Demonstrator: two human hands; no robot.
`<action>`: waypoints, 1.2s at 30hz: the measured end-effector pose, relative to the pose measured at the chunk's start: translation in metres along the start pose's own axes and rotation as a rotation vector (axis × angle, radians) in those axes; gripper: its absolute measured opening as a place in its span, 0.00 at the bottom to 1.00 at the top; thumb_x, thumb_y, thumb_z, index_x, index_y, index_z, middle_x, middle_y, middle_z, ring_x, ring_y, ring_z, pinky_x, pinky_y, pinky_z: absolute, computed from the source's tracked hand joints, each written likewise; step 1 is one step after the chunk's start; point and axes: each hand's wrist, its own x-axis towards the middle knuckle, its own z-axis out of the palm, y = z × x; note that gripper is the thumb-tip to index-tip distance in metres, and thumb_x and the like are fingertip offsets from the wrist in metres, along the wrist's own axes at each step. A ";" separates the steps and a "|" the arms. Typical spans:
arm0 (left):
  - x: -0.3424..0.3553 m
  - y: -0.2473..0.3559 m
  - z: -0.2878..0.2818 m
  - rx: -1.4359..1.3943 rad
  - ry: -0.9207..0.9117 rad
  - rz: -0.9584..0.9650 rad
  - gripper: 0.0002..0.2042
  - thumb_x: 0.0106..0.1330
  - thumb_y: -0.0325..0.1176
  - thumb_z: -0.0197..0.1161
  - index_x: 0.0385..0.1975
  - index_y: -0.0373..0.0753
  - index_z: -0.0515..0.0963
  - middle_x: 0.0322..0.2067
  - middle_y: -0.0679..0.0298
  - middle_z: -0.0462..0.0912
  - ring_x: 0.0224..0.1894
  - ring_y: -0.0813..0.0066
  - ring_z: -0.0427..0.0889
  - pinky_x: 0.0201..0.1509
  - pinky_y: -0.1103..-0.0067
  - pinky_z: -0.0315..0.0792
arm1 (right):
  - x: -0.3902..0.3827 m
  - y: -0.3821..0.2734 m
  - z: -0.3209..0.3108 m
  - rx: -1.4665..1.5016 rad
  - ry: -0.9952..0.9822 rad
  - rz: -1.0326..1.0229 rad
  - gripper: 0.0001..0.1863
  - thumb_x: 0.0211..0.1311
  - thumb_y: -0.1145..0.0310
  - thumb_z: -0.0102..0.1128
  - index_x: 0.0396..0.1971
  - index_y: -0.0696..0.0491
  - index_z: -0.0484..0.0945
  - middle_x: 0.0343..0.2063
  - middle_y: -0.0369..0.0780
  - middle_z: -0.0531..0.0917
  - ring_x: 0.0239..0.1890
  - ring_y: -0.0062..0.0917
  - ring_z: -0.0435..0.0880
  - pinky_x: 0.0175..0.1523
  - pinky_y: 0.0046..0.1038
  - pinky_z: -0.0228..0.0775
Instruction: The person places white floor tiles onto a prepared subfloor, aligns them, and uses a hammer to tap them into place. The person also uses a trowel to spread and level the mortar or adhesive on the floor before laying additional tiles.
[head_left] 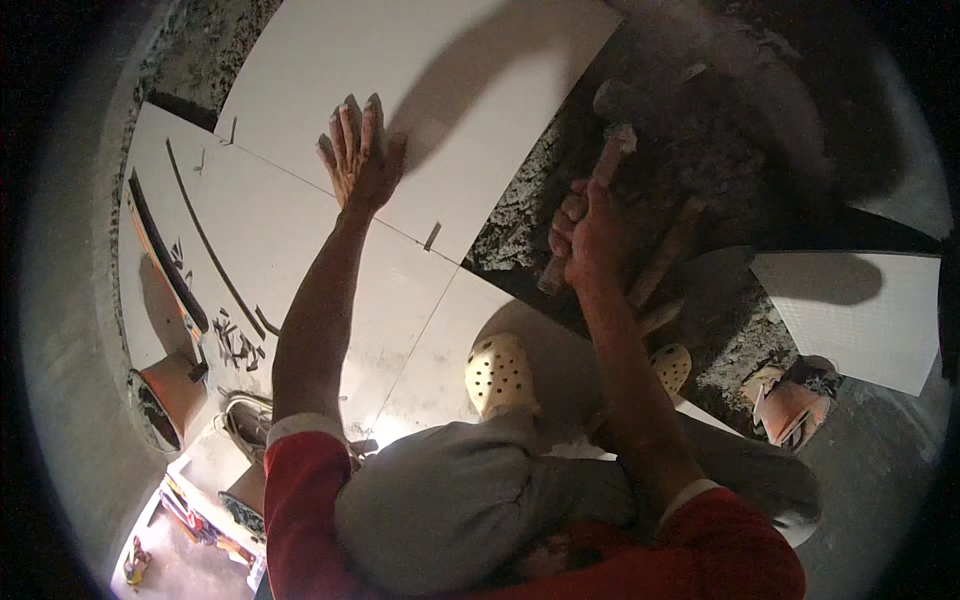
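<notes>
My left hand (365, 165) lies with fingers spread on large white floor tiles (300, 70), near the joint between two of them. My right hand (585, 230) grips a mallet (615, 150) by its handle; the dark head lies over rough mortar (510, 215) at the right of the tiles. A small clip (432, 236) stands in the tile joint below my left hand. A wooden piece (665, 255) lies beside my right hand, partly hidden in shadow.
Long strips (165, 245) and scattered small dark pieces (235, 345) lie on the left tiles, near buckets (165, 400). At right are a white tile (845, 320) and an orange container (790, 405). My cream clog (495, 375) rests on a tile. Tools (190, 515) lie at lower left.
</notes>
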 end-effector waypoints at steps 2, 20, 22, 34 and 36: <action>-0.007 0.012 -0.017 -0.083 0.013 -0.004 0.37 0.75 0.62 0.49 0.80 0.61 0.47 0.81 0.59 0.43 0.82 0.55 0.39 0.82 0.48 0.35 | -0.003 0.011 0.007 0.029 -0.019 -0.025 0.19 0.80 0.46 0.47 0.48 0.48 0.69 0.22 0.29 0.66 0.17 0.18 0.62 0.19 0.27 0.52; 0.009 0.013 -0.045 -0.157 -0.083 -0.062 0.38 0.75 0.60 0.51 0.80 0.51 0.49 0.81 0.52 0.41 0.82 0.49 0.37 0.82 0.49 0.33 | 0.029 0.024 0.032 -0.220 -0.041 -0.196 0.15 0.82 0.56 0.41 0.48 0.54 0.67 0.25 0.31 0.63 0.21 0.21 0.60 0.22 0.28 0.56; 0.009 0.014 -0.046 -0.181 -0.126 -0.077 0.38 0.75 0.59 0.51 0.80 0.51 0.50 0.81 0.51 0.42 0.82 0.48 0.38 0.82 0.48 0.35 | 0.025 0.022 0.037 -0.217 -0.002 -0.198 0.15 0.83 0.56 0.40 0.48 0.54 0.66 0.25 0.31 0.62 0.21 0.20 0.59 0.22 0.28 0.55; 0.009 0.016 -0.045 -0.146 -0.157 -0.093 0.36 0.77 0.58 0.49 0.80 0.49 0.50 0.81 0.52 0.42 0.82 0.50 0.37 0.83 0.51 0.33 | -0.005 0.010 0.041 -0.153 0.058 -0.200 0.13 0.83 0.57 0.42 0.45 0.53 0.67 0.25 0.32 0.64 0.21 0.20 0.61 0.24 0.29 0.54; 0.009 0.018 -0.048 -0.148 -0.137 -0.089 0.36 0.77 0.58 0.49 0.79 0.49 0.50 0.81 0.52 0.42 0.82 0.50 0.37 0.83 0.52 0.33 | -0.007 0.006 0.035 -0.071 0.017 -0.226 0.13 0.83 0.58 0.43 0.45 0.52 0.67 0.25 0.32 0.65 0.21 0.21 0.61 0.24 0.29 0.54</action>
